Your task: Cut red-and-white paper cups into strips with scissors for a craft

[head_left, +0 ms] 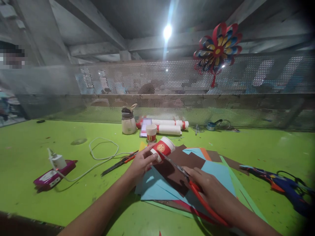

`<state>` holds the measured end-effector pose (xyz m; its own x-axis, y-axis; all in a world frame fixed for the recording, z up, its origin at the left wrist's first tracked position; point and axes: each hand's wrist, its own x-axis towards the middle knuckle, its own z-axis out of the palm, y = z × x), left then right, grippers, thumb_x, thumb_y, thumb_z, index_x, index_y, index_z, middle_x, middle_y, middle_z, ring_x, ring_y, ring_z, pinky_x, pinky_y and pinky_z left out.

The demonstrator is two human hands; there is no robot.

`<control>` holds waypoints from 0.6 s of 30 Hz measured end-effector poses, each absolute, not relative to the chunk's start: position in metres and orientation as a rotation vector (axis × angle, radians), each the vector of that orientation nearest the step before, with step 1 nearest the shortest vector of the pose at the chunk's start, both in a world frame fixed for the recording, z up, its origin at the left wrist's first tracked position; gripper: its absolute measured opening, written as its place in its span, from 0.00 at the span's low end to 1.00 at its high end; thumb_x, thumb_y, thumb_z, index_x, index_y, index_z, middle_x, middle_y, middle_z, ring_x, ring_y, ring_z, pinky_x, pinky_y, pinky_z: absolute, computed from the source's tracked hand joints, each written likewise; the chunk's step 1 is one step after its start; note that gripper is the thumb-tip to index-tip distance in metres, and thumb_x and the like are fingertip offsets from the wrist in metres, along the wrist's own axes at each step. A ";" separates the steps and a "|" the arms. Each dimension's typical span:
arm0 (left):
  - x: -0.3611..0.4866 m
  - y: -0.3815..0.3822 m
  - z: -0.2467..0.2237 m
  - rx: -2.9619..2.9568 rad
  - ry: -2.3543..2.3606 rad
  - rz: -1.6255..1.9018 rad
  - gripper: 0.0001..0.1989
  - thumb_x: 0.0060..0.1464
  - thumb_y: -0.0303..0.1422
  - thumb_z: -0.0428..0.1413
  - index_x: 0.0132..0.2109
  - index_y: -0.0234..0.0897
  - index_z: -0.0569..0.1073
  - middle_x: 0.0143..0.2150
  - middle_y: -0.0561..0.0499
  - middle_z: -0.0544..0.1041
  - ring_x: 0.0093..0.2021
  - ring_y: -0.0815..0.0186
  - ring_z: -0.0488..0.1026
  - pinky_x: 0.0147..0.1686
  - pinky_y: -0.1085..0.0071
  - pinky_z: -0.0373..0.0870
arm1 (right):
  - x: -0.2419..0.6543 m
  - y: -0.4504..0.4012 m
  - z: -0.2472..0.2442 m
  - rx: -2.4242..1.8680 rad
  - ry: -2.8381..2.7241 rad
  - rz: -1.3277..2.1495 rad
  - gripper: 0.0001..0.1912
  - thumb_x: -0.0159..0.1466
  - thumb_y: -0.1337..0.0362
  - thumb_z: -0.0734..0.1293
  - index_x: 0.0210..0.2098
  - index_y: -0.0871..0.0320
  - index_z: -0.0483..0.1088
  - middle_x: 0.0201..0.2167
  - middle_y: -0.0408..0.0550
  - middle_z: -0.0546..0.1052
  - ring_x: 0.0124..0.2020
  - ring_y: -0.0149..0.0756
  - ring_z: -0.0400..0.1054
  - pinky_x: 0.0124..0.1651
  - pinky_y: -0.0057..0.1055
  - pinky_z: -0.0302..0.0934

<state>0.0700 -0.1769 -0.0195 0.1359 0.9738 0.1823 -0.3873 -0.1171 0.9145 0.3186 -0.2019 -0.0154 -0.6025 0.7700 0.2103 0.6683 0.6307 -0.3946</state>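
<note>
My left hand (pixel 142 160) grips a red and white paper cup (pixel 167 146) tilted on its side, a gold emblem showing on its wall. In my right hand (pixel 206 185) is a pair of scissors (pixel 197 193) with red handles. Their blades point up and left and meet the cup near its base; whether they cut into it I cannot tell. Below both hands lie sheets of blue paper (pixel 159 186) and brown paper (pixel 189 160). Another paper cup (pixel 151 132) stands upright just behind.
A purple power strip (pixel 55 175) with a white charger and looping cable lies left. Near it rests an orange and black tool (pixel 120 163). A blue glue gun (pixel 278 183) lies right. Behind are a jar (pixel 128 123), white rolls (pixel 169 129), a phone (pixel 145 126) and a mesh partition (pixel 172 77).
</note>
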 end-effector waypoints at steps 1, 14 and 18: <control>0.070 -0.177 -0.020 1.107 0.723 1.348 0.31 0.49 0.33 0.62 0.60 0.38 0.67 0.51 0.40 0.76 0.48 0.55 0.73 0.45 0.59 0.70 | 0.318 -0.202 -0.015 -1.145 -2.489 0.396 0.21 0.65 0.71 0.57 0.57 0.54 0.62 0.40 0.51 0.73 0.41 0.42 0.68 0.43 0.39 0.62; 0.075 -0.179 -0.017 1.054 0.779 1.413 0.34 0.43 0.33 0.66 0.59 0.38 0.68 0.49 0.40 0.77 0.47 0.54 0.73 0.48 0.58 0.68 | 0.318 -0.205 -0.019 -1.103 -2.447 0.372 0.18 0.63 0.71 0.59 0.51 0.54 0.66 0.41 0.50 0.75 0.40 0.41 0.70 0.42 0.36 0.63; 0.077 -0.182 -0.015 1.045 0.808 1.430 0.36 0.42 0.34 0.66 0.60 0.37 0.67 0.50 0.39 0.76 0.49 0.53 0.72 0.49 0.58 0.67 | 0.317 -0.205 -0.020 -1.118 -2.448 0.332 0.16 0.63 0.70 0.59 0.50 0.54 0.67 0.38 0.50 0.76 0.37 0.41 0.70 0.40 0.36 0.63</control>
